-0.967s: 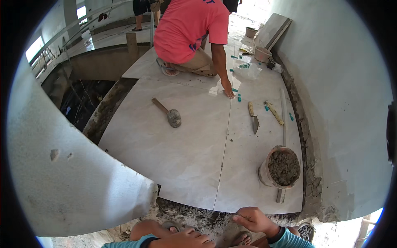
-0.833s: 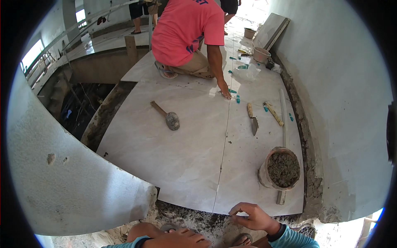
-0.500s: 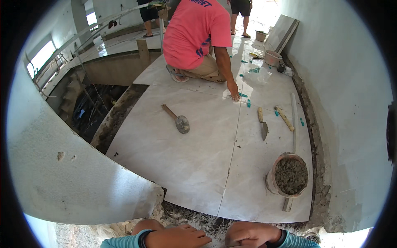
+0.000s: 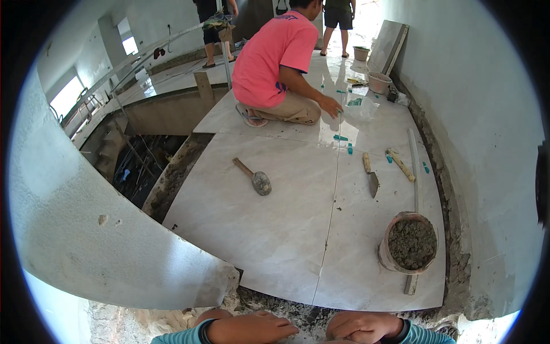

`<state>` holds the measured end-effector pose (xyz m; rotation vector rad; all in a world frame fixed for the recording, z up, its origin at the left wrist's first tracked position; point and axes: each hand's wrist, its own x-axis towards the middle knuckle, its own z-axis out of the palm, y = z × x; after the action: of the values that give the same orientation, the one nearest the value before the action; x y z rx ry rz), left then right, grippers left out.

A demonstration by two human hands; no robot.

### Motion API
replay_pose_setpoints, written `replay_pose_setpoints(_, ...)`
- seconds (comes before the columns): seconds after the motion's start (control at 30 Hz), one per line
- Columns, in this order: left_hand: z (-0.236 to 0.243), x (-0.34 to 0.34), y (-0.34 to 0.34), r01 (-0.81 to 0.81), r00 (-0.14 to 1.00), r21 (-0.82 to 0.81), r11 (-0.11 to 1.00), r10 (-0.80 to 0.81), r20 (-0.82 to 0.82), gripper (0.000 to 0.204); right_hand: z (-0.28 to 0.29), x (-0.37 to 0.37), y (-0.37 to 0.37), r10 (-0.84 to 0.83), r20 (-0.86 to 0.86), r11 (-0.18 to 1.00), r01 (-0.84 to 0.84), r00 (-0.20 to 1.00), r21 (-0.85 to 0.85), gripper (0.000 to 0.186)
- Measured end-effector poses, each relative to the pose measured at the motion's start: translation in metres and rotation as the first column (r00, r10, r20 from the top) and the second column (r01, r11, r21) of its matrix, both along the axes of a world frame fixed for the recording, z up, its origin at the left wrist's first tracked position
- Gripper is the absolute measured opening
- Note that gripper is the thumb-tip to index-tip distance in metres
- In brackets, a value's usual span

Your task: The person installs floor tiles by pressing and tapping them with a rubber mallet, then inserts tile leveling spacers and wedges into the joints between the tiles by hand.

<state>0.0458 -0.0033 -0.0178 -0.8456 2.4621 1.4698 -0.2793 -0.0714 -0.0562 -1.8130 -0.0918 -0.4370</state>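
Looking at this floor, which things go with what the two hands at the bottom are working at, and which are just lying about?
In hand:
left hand and right hand, resting on the rough mortar bed
near edge of the big grey tiles

Lying about:
rubber mallet
trowel
bucket of mortar
teal tile spacers
long straightedge

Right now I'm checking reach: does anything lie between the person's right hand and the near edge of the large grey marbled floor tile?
Nothing visible does. The right hand rests on rough mortar bed just short of the grey marbled tile; the mortar-filled bucket stands farther on.
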Motion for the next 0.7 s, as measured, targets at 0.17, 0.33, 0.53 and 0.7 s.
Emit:
replay_pose_setpoints(0.17,0.000,0.001,0.001,-0.019,1.000,0.031,0.999,0.019,-0.013,0.050,-0.008,-0.005,0.005,-0.072,0.042,0.990,0.077,0.996,-0.119,0.028)
replay_pose_setpoints(0.33,-0.001,-0.002,-0.001,0.005,1.000,-0.005,1.000,-0.005,0.003,0.048,0.013,0.020,-0.002,-0.011,-0.140,0.994,0.026,0.990,0.104,0.016)
replay_pose_setpoints(0.53,0.008,-0.004,-0.006,0.144,0.990,0.011,0.990,-0.144,-0.002,0.029,0.016,0.030,0.005,-0.264,-0.251,0.965,0.257,0.931,-0.060,0.013)
replay_pose_setpoints(0.7,0.022,-0.018,-0.018,-0.020,0.936,-0.175,0.984,-0.043,-0.348,0.014,0.034,0.018,0.001,-0.404,-0.235,0.915,0.386,0.884,-0.119,0.021)
